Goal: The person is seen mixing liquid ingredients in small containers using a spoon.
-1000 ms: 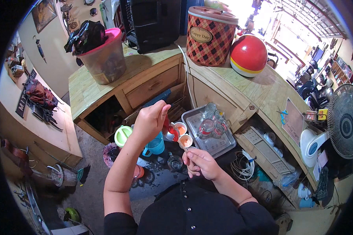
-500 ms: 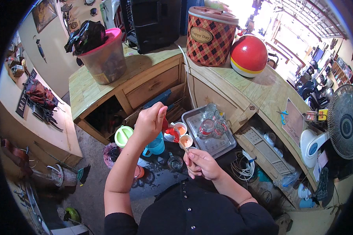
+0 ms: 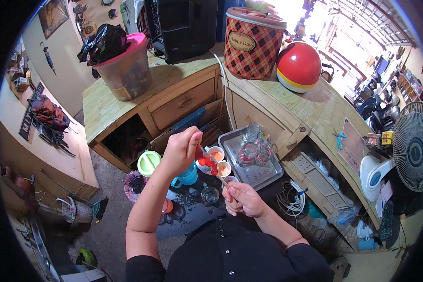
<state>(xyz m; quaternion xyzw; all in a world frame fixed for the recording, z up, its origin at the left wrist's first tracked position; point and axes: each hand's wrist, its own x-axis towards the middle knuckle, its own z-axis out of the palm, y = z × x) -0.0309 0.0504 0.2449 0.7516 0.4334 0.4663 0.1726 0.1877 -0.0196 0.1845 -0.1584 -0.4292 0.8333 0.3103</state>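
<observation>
My left hand (image 3: 182,146) is closed around a glossy red thing (image 3: 207,161); its kind is unclear, and its lower end hangs over the white cups. My right hand (image 3: 242,198) pinches a thin light-brown stick (image 3: 223,182), which points up toward the red thing's tip. Beneath lie a white cup with orange contents (image 3: 216,152) and a second cup with pale orange contents (image 3: 224,168). Another white cup (image 3: 231,179) sits close to the stick, partly covered. A blue pitcher (image 3: 187,177) stands below my left hand, and a clear glass mug (image 3: 210,193) is nearer to me.
Several glasses (image 3: 248,152) lie in a metal tray (image 3: 272,175) at the right. A green lid (image 3: 149,162) is left of the pitcher. Behind stands a wooden counter (image 3: 178,73) with a checkered cooler (image 3: 254,51) and a red ball-shaped container (image 3: 300,66). Right are coiled white cable (image 3: 290,199) and a fan (image 3: 412,145).
My left hand has dropped a little with the red thing, whose lower end sits slightly lower. My right hand still holds the stick in nearly the same place.
</observation>
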